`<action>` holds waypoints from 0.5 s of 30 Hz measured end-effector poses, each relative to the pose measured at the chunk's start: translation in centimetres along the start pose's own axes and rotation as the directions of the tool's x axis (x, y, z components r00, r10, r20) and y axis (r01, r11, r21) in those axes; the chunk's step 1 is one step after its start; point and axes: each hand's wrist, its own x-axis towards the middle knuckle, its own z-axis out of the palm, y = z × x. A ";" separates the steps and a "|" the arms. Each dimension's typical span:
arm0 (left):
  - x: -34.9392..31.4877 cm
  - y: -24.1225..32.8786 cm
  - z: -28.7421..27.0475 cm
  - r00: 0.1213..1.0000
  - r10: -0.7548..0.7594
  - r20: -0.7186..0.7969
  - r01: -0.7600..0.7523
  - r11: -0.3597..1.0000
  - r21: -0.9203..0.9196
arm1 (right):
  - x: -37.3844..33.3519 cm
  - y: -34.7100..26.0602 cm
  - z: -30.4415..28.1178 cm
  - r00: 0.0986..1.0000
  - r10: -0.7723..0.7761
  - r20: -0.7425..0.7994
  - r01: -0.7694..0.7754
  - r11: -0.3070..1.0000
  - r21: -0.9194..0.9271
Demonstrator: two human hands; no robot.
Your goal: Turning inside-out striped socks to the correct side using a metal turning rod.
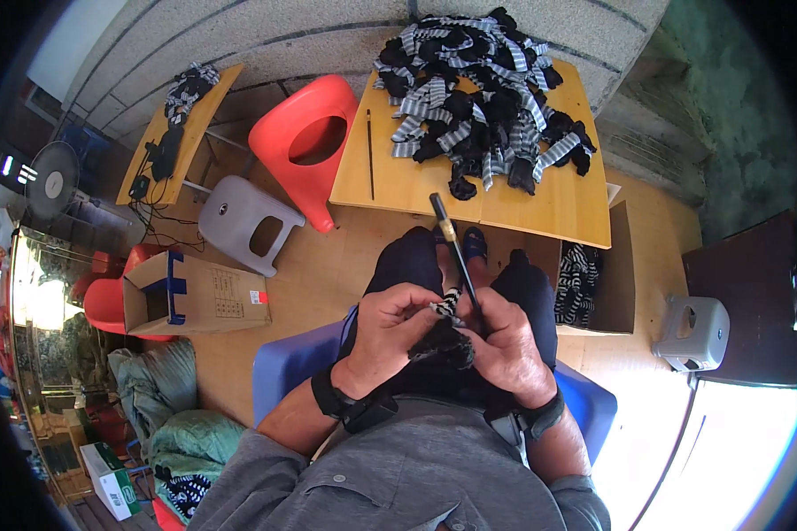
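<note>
L hand [388,334] & R hand [502,343] sit close together over the lap, both curled in and pinching one striped sock [445,329]. R hand also grips a thin dark stick [452,248] that pokes up & away from the fingers.

Big to small, from the hands: wood table [416,177] just ahead, w/ a big pile of socks [483,88] on its far part. Red stool [303,142] tipped over ahead-left. Grey stool [243,221] left of that. Cardboard box [195,296] farther left on the floor. Another box w/ striped socks [580,283] just right of the R hand. Blue seat [283,367] under the person.

Step, I think: sock is being worked onto or over the stick, about midway. Next move prob needs a firm pinch from L hand while R hand keeps the stick steady.
</note>
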 end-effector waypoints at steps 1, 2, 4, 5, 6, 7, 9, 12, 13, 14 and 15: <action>0.0 0.1 0.2 1.000 -0.010 -0.001 0.010 1.000 -0.021 | 0.0 0.4 0.1 1.000 0.000 -0.001 0.000 1.000 0.000; -0.1 0.1 0.3 1.000 -0.019 -0.002 0.019 0.999 -0.043 | 0.1 1.0 0.2 0.999 -0.037 -0.015 0.037 0.999 0.005; -0.2 0.3 0.1 0.999 -0.044 -0.015 0.044 0.999 0.016 | 0.2 0.9 0.2 0.997 -0.075 -0.026 0.075 0.997 0.010; -0.3 0.3 0.0 0.997 -0.068 -0.031 0.070 0.995 0.074 | 0.3 0.1 -0.2 0.998 -0.059 0.035 0.060 0.998 -0.021; -0.3 0.3 0.1 0.997 -0.067 -0.035 0.070 0.995 0.074 | 0.4 -0.4 -0.4 0.995 -0.041 0.095 0.047 0.997 -0.053; -0.4 0.3 0.3 0.998 -0.050 -0.040 0.053 0.997 0.056 | 0.3 -0.4 -0.5 0.995 -0.041 0.095 0.046 0.997 -0.054; -0.5 0.2 0.5 0.998 -0.034 -0.046 0.036 0.999 0.038 | 0.3 -0.4 -0.6 0.994 -0.006 0.107 0.010 0.999 -0.042; -0.8 -0.1 0.6 0.991 -0.084 -0.105 0.078 0.995 -0.067 | 0.4 -0.4 -0.9 0.983 -0.041 0.179 0.040 0.999 0.010; -0.8 -0.3 0.5 0.990 -0.098 -0.100 0.090 0.993 -0.079 | 0.5 -0.4 -0.9 0.983 -0.040 0.179 0.039 0.999 0.011; -0.9 -0.4 0.5 0.989 -0.111 -0.095 0.102 0.991 -0.091 | 0.6 -0.4 -0.9 0.984 -0.067 0.166 0.069 0.998 -0.011; -1.0 -0.4 0.6 0.989 -0.112 -0.096 0.103 0.991 -0.091 | 0.6 -0.4 -0.9 0.984 -0.094 0.153 0.100 0.995 -0.032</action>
